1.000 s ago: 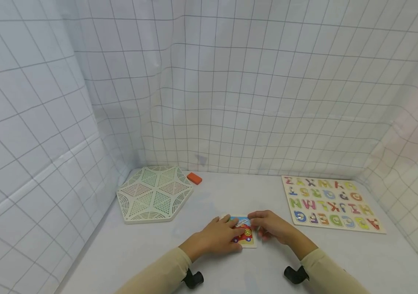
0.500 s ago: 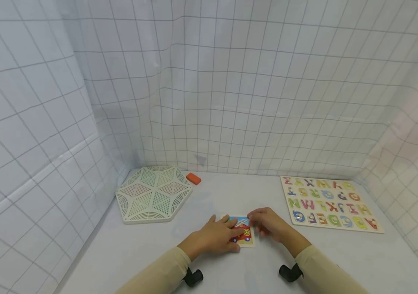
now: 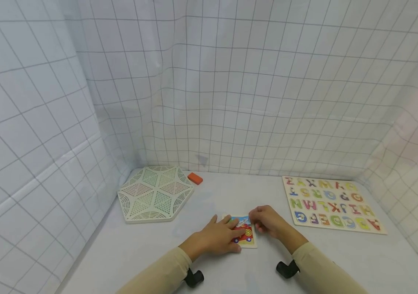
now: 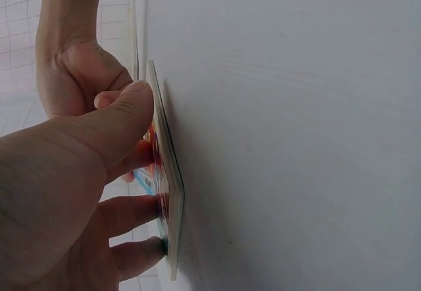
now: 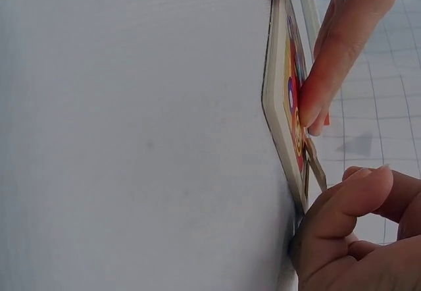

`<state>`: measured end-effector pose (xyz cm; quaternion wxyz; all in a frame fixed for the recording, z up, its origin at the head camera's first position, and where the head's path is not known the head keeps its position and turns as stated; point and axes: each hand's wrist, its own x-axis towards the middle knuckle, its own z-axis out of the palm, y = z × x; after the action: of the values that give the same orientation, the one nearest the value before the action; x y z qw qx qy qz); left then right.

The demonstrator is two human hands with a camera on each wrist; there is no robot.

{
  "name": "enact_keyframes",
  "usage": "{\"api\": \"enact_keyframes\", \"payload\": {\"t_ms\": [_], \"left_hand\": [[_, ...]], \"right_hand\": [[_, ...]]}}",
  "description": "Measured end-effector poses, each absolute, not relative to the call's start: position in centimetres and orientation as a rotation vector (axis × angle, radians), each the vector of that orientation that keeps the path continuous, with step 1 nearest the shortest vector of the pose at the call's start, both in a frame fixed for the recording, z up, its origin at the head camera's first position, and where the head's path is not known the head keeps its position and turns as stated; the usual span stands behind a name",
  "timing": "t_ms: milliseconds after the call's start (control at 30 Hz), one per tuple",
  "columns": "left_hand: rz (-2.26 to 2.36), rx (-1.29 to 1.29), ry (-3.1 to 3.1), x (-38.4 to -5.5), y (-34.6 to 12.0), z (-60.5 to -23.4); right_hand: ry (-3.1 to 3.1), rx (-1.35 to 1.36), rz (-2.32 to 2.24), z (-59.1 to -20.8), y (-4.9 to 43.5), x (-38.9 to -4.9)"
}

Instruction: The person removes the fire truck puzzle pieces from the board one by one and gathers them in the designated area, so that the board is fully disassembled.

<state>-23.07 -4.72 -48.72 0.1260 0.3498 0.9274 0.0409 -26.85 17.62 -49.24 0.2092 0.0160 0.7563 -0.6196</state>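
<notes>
We counted two hands on one picture board (image 3: 252, 245) at the near centre: the left hand (image 3: 218, 237) lay over it, fingers spread apart; the right hand (image 3: 269, 222) met its right edge, fingers curled. One thin piece (image 5: 316, 166) stood tilted beside those fingers; whether they pinched it, we could not tell. We saw one hexagonal board (image 3: 154, 196) far left, one orange block (image 3: 195, 178) beside it, and one letter board (image 3: 343, 227), four rows, right.
</notes>
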Motion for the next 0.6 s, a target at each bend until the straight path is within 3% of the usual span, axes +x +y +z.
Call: {"api": "enact_keyframes", "payload": {"t_ms": [300, 600], "left_hand": [[0.114, 1.024, 2.701, -23.03, -4.80, -48.81], [0.124, 1.027, 2.696, -23.06, -4.91, -48.78]], "right_hand": [[2.173, 0.018, -1.688, -49.18, 17.28, -26.81], [2.357, -0.183, -1.485, -49.26, 17.67, -26.61]]}}
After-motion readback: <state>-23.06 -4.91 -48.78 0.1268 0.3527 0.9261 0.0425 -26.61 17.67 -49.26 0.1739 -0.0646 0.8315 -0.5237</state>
